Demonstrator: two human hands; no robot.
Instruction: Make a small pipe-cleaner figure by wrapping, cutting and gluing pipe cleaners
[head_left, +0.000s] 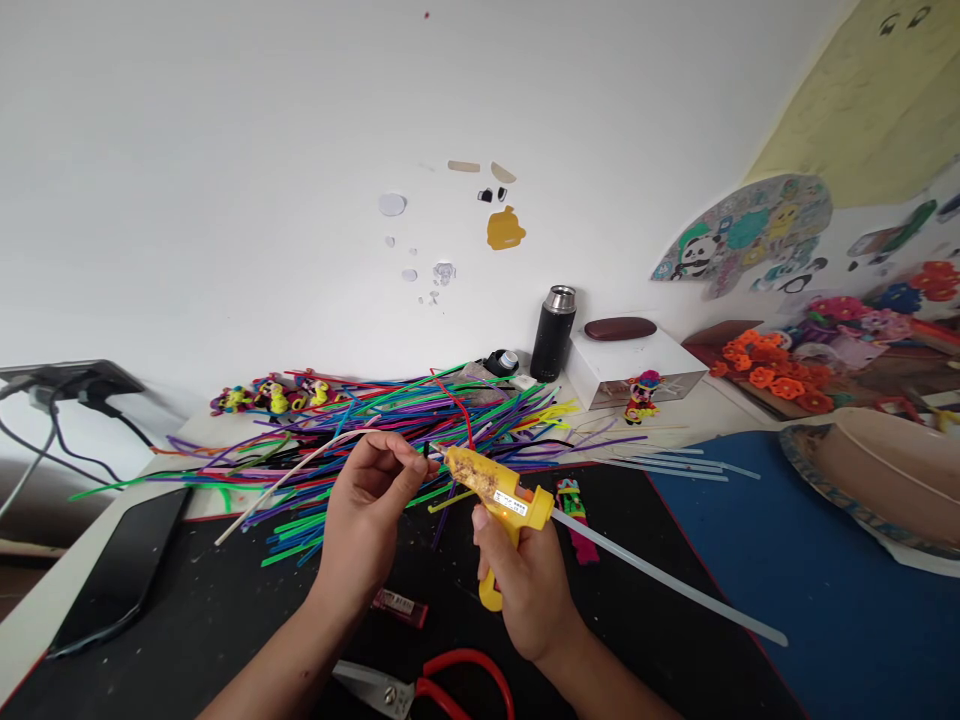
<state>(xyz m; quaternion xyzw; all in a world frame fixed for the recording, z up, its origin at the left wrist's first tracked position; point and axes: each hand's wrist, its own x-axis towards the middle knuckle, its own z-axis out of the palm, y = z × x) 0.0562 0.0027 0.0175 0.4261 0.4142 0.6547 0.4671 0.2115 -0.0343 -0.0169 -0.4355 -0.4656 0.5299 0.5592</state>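
My right hand [531,590] is wrapped round the handle of a yellow hot glue gun [491,480], whose nozzle points left. From the gun's back a long translucent glue stick [675,575] sticks out to the right. Between thumb and fingertips, my left hand [364,515] pinches a small black piece [426,450] right by the nozzle tip. Whether the tip touches it I cannot tell. Behind both hands lies a heap of colourful pipe cleaners [300,535]. A small figure of coloured pipe cleaners [576,520] lies on the black mat, right of the gun.
Red-handled scissors [420,690] and a small pink pack [401,607] lie in front on the black mat [225,620]. A phone [124,570] is at left, a black flask [553,335] and white box [645,360] at the back. A round basket [862,490] stands right.
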